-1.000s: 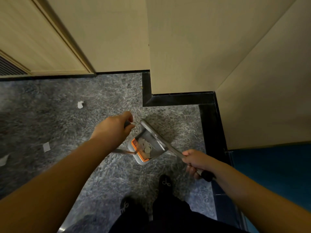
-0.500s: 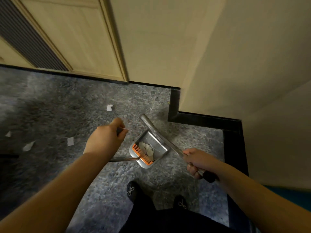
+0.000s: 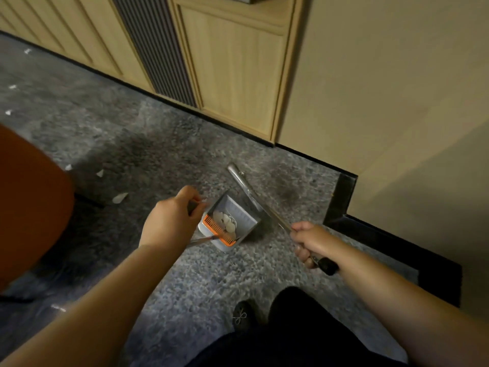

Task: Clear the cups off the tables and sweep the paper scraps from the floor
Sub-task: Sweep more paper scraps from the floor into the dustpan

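Mid-sweep, both hands loaded. Left hand (image 3: 172, 221) curled round the dark grip of a thin metal rod, presumably the dustpan (image 3: 229, 223) handle: keeps the pan steerable without bending down. Right hand (image 3: 308, 243) wrapped round the broom handle (image 3: 277, 221), black end cap (image 3: 326, 266) sticking out past the fist at 5 o'clock; shaft running up toward 11 o'clock, so the broom head (image 3: 236, 172) lies on the far side of the pan, ready to draw debris toward the feet. Fingers of both hands fully closed on their handles, nothing slack.

Grey pan sitting on the carpet dead centre, orange comb strip (image 3: 219, 231) on its near edge, likely there to rake the bristles clean. Collected scraps (image 3: 225, 221) already inside, bunched just behind the comb.

Loose paper scraps still on the carpet (image 3: 158, 154): nearest piece (image 3: 120, 197) at 9 o'clock of the pan, two more at 10 o'clock, smaller ones farther out along the wood-panelled wall (image 3: 232, 70). Orange chair (image 3: 31, 202) at far left overhangs that patch, could block the broom.

No cups or surface in view; can't judge that half. Judgement: sweeping partly done, next batch lies left.
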Action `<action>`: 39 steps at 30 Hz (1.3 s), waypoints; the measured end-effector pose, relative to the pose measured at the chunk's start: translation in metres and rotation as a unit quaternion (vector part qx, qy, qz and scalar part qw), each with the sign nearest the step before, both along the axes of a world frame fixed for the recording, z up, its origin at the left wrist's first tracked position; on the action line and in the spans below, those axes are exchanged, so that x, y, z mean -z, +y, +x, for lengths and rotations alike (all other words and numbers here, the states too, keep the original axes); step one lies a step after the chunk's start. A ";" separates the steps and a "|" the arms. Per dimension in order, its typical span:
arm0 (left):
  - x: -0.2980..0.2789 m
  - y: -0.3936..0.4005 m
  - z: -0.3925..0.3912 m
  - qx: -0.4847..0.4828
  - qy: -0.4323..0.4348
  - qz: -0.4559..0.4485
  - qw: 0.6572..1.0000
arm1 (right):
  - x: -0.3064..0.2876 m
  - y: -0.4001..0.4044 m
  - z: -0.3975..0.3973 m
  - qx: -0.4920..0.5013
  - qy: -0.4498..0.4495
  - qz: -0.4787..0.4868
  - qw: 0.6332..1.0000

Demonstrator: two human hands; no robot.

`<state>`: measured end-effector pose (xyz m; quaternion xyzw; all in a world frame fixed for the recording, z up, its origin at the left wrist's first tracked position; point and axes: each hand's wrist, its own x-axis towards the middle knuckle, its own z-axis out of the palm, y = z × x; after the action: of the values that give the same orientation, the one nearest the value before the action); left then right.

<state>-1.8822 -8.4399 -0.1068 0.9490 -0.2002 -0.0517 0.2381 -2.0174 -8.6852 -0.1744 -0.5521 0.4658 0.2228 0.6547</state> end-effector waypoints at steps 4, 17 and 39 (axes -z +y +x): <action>0.001 0.014 0.033 -0.031 -0.002 0.005 0.999 | 0.003 0.000 0.055 -0.032 -0.007 -0.025 0.999; 0.036 -0.056 0.198 -0.078 0.030 0.076 0.994 | 0.036 -0.093 0.251 -0.086 0.044 -0.006 0.995; 0.058 -0.121 0.327 -0.091 0.046 0.141 0.985 | 0.081 -0.160 0.408 -0.310 0.177 0.003 0.934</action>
<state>-1.5552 -8.5611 -0.1652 0.9840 -0.0924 -0.1009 0.1142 -1.6093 -8.8452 -0.2551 -0.6183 0.3796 0.5101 0.4620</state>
